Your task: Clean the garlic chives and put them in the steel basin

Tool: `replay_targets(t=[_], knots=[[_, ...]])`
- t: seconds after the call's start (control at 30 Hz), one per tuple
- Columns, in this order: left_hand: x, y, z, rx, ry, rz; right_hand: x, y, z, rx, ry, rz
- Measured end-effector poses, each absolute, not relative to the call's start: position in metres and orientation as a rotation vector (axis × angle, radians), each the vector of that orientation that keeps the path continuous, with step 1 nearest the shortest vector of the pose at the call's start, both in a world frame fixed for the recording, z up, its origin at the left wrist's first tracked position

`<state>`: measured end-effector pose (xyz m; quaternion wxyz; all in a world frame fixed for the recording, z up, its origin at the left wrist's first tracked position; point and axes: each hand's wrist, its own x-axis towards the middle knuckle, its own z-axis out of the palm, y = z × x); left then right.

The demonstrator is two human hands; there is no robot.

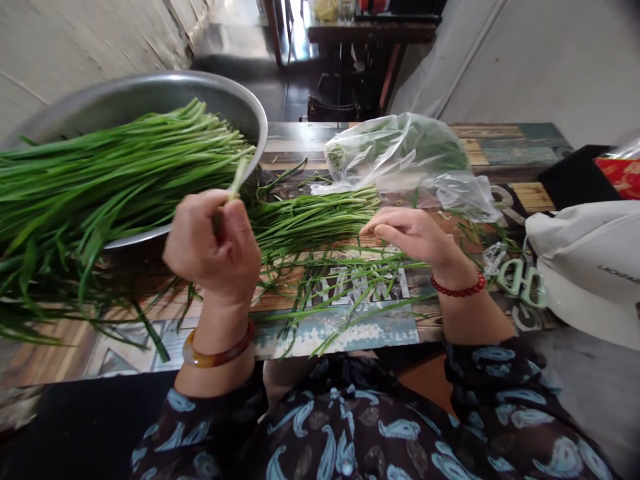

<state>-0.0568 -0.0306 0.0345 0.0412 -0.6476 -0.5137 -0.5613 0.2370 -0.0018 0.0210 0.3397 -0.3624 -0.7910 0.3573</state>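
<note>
My left hand [215, 243] is raised in front of the metal basin's rim, fingers closed round a few garlic chives whose pale stem ends [237, 177] stick up above the fist. My right hand [413, 232] hovers at the stem ends of a loose bundle of garlic chives [320, 217] on the table. Its thumb and fingers are pressed together, and whatever may be between the tips is too small to make out. A large heap of garlic chives [125, 167] fills the basin [225, 83], with the leaves hanging over its left side.
Behind the bundle lies a clear plastic bag [400, 150] with more greens inside. Loose leaves [350, 287] are scattered over the patterned table [293, 137]. To the right are green-handled scissors [523, 283], a white cap [590, 260] and a red packet [623, 173].
</note>
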Motion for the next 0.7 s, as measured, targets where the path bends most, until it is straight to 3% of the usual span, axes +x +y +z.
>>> replay_targets(t=[0.1,0.27,0.37,0.5,0.7], knots=[[-0.062,-0.027,0.033,-2.104,-1.647,-1.838,0.240,0.002,0.013,-1.075,-2.115,0.672],[-0.043,-0.015,0.026,-2.301,-1.591,-1.592,0.242,0.006,-0.001,-1.198,-2.376,0.438],[-0.030,-0.012,0.019,-2.402,-1.695,-1.664,0.240,0.007,-0.007,-1.261,-2.419,0.283],[-0.021,-0.011,0.010,-2.611,-1.887,-1.659,0.238,0.009,-0.007,-1.200,-2.329,0.374],[-0.019,-0.009,0.006,-2.812,-1.806,-1.626,0.229,0.002,0.000,-1.088,-2.099,0.629]])
